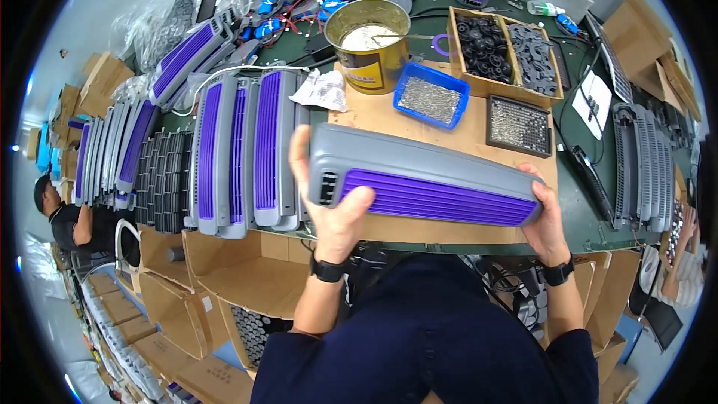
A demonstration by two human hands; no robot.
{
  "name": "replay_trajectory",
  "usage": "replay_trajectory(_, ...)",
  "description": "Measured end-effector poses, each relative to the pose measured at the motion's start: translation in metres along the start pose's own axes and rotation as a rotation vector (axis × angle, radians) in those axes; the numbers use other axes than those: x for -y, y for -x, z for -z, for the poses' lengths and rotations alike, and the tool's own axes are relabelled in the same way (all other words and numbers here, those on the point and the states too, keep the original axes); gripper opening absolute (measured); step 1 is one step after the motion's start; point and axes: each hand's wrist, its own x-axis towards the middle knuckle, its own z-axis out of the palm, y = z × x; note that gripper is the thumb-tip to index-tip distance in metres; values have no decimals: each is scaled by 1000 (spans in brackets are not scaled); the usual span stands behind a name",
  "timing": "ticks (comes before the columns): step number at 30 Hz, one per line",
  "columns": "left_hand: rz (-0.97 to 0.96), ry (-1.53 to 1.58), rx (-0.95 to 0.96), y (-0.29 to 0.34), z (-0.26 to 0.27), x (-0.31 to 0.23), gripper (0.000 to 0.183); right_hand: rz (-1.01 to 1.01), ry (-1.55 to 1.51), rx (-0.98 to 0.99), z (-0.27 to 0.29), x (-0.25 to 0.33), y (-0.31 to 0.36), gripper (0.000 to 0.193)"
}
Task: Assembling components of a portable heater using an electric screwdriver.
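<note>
1. we found the long grey housing (426,172) slanted above the cardboard sheet (441,234) on the desk (587,236); contact beneath, we couldn't tell.
2. left hand (334,224): fingers grasping the left end, thumb forward. right hand (547,221): fingers grasping the right end.
3. we judged it a two-handed positioning step; the next move seemed to call for supporting both ends.
4. we noted smooth grey casing, purple slats (441,198) towards us, black insert (327,188) at left, right end lower.
</note>
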Motion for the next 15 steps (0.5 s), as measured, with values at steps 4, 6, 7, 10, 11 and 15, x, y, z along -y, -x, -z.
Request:
replay_trajectory(4, 37, -119, -25, 12, -11, 9, 93, -30, -20, -66, 16, 3, 2, 44)
replay_trajectory(6, 41, -126, -18, 13, -12, 12, 92, -29, -17, -84, 19, 5, 2, 44)
replay_trajectory(7, 53, -117, -3, 13, -11, 14, 91, -38, -27, -96, 19, 5, 3, 44)
replay_trajectory(10, 19, -137, 11, 11, -8, 17, 92, -40, -32, -109, 19, 5, 1, 44)
replay_trajectory(11, 18, -129, 2, 10, -8, 17, 92, -41, -35, -105, 18, 5, 0, 44)
replay_trajectory(15, 41, -121, 4, 9, -10, 15, 92, -27, -43, -83, 18, 5, -2, 42)
